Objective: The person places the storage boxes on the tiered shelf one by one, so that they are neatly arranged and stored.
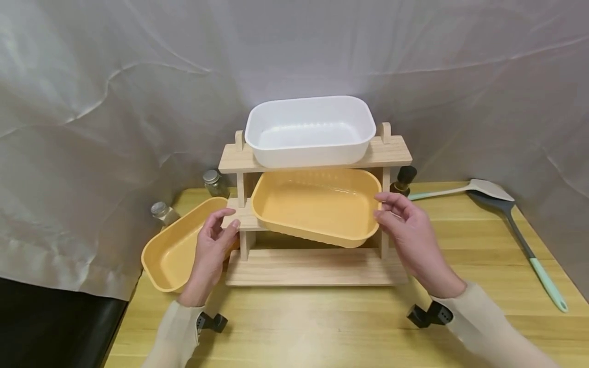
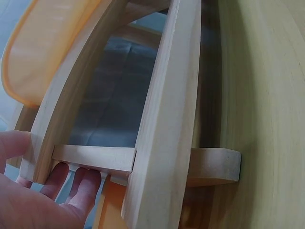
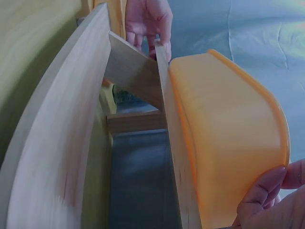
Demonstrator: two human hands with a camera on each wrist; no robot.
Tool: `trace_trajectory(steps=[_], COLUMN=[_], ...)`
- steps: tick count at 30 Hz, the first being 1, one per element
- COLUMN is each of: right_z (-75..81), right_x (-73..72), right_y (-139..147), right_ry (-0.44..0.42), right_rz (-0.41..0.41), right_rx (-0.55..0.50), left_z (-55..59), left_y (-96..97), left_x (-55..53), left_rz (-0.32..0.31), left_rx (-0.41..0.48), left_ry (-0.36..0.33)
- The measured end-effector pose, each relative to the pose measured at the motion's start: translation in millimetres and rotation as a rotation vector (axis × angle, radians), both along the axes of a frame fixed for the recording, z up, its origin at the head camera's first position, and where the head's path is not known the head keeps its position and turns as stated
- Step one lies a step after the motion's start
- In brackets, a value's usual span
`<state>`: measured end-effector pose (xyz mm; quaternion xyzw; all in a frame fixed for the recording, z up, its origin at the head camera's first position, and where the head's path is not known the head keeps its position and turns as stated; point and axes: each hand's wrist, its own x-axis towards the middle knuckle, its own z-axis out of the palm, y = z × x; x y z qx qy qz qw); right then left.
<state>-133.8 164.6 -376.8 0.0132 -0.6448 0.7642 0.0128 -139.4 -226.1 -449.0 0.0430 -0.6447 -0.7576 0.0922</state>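
A yellow plastic bin (image 1: 313, 202) sits askew on the middle shelf (image 1: 240, 217) of a wooden three-tier rack, its front right corner jutting past the board. My right hand (image 1: 414, 232) pinches the bin's right rim between thumb and fingers, also visible in the right wrist view. At the other end, my left hand (image 1: 211, 250) grips the middle shelf's left end, thumb on one face and fingers on the other, as the left wrist view (image 2: 45, 195) hand shows. On the top shelf (image 1: 391, 152) rests a white bin (image 1: 313, 154).
Left of the rack, another yellow bin (image 1: 161, 255) lies on the table near two small lidded jars, one a shaker (image 1: 215, 183). Right of it stand a dark-capped bottle (image 1: 405, 179) and two spatula-like utensils (image 1: 520, 235). A grey curtain (image 1: 460, 102) hangs behind.
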Motion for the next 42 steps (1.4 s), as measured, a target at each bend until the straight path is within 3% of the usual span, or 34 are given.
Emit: trace_trajectory(steps=[14, 18, 24, 29, 36, 42], right_z=[1.9, 2.7, 1.0, 0.1, -0.3, 1.7], right_x=[-14.2, -5.3, 15.3, 20.7, 11.8, -1.4], right_y=[-1, -4, -18, -21, -15, -6], right_ry=[-0.004, 0.021, -0.012, -0.039, -0.031, -0.029], right_rz=[0.025, 0.012, 0.004, -0.024, -0.013, 0.046], right_rx=[0.037, 0.077, -0.024, -0.073, -0.126, -0.078], left_z=[1.6, 1.3, 0.4, -0.1, 0.8, 1.2], left_y=[-0.2, -1.2, -5.0, -4.1, -1.2, -0.6], left_x=[0.3, 1.7, 5.8, 3.7, 0.6, 1.0], left_rz=[-0.007, -0.011, 0.014, -0.007, -0.004, 0.001], left_rx=[-0.006, -0.007, -0.013, -0.022, -0.027, -0.027], left_ry=[-0.002, -0.005, -0.021, -0.015, -0.011, -0.02])
